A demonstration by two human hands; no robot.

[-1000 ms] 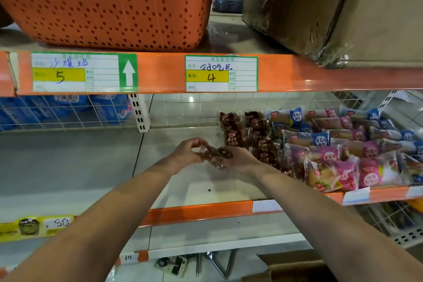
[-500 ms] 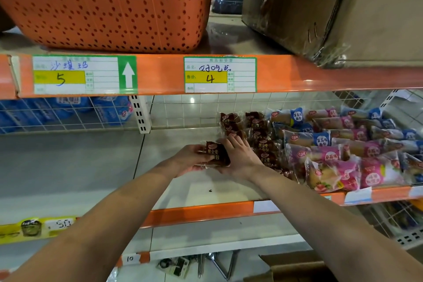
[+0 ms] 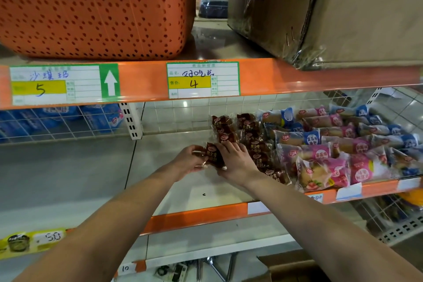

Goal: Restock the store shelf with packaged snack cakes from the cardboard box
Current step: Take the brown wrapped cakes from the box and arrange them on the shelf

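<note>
Filling the upper left, one orange basket stood on the upper shelf, and one cardboard box stood to its right with a gap between them; the box's lower corner reached the shelf's orange front edge. Two price labels were stuck on that edge. Below, the middle shelf showed bare board from its orange front lip back to the wire mesh, and leftward from the hands past the white upright. On its right half lay pink and blue packs, overlapped too much to count, and just left of them a double column of brown packs. A corner of a second cardboard box showed at the bottom of the view.

One brown snack cake was held just above the bare board, beside the brown column's left edge. The left grip was curled round the pack's left end. The right grip lay over its right side, fingers spread across the top and thumb at the lower corner, pinching it.
</note>
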